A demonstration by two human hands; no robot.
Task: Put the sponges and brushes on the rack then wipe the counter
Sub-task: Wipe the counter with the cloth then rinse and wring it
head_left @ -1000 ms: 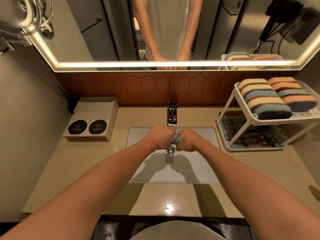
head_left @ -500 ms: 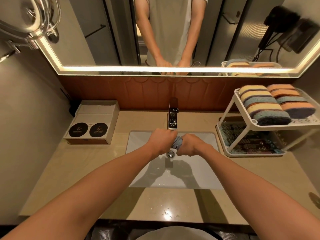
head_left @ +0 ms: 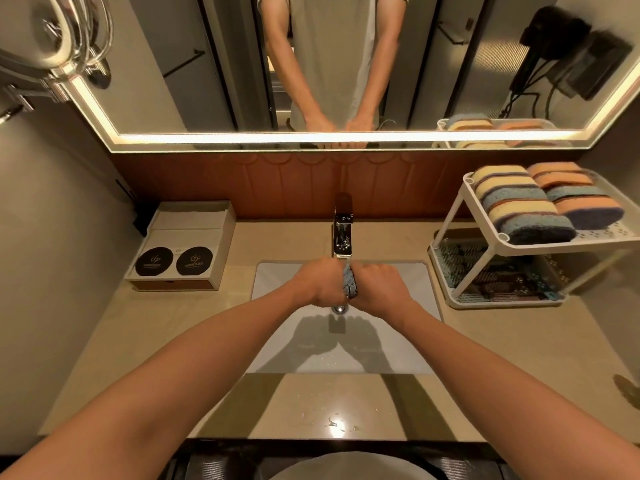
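The sink (head_left: 277,282) is sitting mid-counter (head_left: 173,341), the faucet (head_left: 343,230) standing at its back edge. A box (head_left: 187,237) is lying at the counter's back-left corner. The rack (head_left: 540,249) is standing back-right, with sponges (head_left: 526,206) lying on its upper shelf and possibly brushes (head_left: 502,284) below.

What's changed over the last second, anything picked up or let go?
Hardly anything. The left hand and right hand still grip the blue cloth, twisted between them over the sink, just below the faucet. Nothing was let go. The sponges stay on the top shelf of the rack.

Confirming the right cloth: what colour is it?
The cloth is light blue with dark lines; head view.
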